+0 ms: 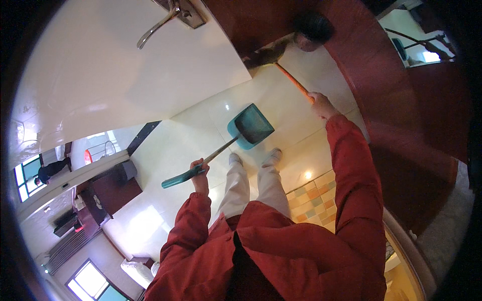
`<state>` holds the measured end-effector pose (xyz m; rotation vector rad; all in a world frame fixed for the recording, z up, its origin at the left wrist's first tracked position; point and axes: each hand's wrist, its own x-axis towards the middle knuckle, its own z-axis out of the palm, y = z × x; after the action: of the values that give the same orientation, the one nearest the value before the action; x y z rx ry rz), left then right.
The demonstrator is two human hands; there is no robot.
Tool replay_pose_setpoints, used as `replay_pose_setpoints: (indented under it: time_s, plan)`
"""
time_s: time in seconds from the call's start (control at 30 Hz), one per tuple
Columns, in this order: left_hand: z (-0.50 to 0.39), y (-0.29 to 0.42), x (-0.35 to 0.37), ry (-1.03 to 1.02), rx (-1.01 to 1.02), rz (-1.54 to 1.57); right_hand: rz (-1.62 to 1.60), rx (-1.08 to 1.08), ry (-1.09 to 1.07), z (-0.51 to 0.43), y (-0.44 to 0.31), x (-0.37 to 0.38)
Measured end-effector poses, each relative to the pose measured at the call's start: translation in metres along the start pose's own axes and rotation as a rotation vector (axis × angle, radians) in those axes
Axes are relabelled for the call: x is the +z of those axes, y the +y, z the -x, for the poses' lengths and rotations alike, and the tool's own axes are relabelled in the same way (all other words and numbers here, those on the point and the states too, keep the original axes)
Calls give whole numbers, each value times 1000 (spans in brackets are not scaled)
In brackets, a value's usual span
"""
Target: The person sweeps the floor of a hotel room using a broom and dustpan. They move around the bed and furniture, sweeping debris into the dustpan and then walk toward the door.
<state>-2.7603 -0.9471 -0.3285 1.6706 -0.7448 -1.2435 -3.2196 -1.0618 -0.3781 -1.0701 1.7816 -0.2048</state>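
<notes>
My left hand (199,176) is closed around the handle of a long-handled teal dustpan (251,126). The pan is near the floor in front of my feet, its open edge turned to the upper right. With my right hand (323,105) I grip the orange handle of a broom (293,81), which slants up and left. The broom's dark head (269,54) is low by the free edge of a white door, partly hidden by the door and blurred.
The white door (124,71) with a metal lever handle (158,30) fills the upper left. Dark red furniture (376,75) curves along the right. A dark round object (312,30) is at the top. Another person (54,170) is far left, beyond a doorway.
</notes>
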Motion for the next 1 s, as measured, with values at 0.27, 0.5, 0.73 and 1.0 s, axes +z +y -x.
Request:
replay_pose_setpoints:
  time_s: [0.27, 0.5, 0.73, 1.0]
  plan:
    - [-6, -5, -5, -10, -54, 179, 398, -142, 64, 39, 65, -37]
    - [-6, -9, -5, 6, -15, 215, -46, 152, -110, 149, 45, -80]
    - [1, 6, 6, -10, 61, 10, -117, 170, -121, 84, 66, -42]
    - [2, 16, 14, -72, 87, -15, -59, 214, -72, 142, 128, 1]
